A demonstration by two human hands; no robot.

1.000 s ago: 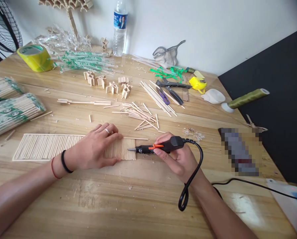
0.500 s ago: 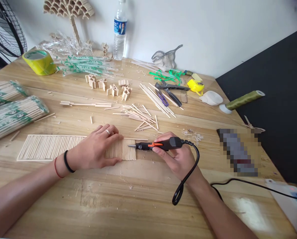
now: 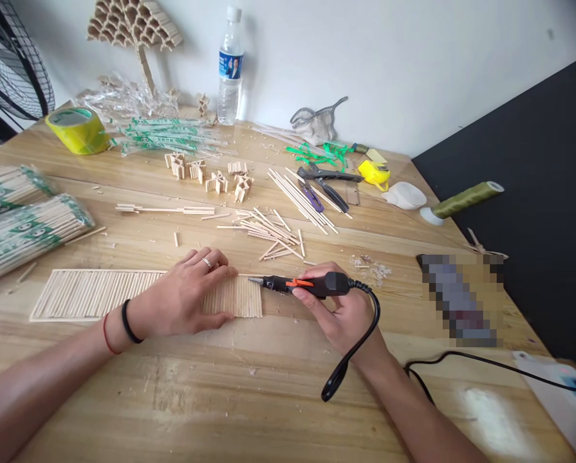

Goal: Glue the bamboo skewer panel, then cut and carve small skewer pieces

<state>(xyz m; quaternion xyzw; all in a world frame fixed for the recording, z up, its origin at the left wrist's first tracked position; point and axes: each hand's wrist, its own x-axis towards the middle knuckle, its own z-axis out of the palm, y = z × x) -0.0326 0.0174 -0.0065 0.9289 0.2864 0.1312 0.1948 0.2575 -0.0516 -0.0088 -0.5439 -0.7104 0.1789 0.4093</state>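
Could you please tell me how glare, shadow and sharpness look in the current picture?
Head view: pale glare on the tabletop at lower right; head view: a soft shadow on the wall beside the bottle; head view: the flat item at right is pixelated, but the left hand, right hand and black corded tool look fairly sharp.

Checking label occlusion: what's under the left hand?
A panel of sticks lies under the left hand, showing on both sides of it. The stretch directly beneath the hand is covered, so its condition there can't be seen.
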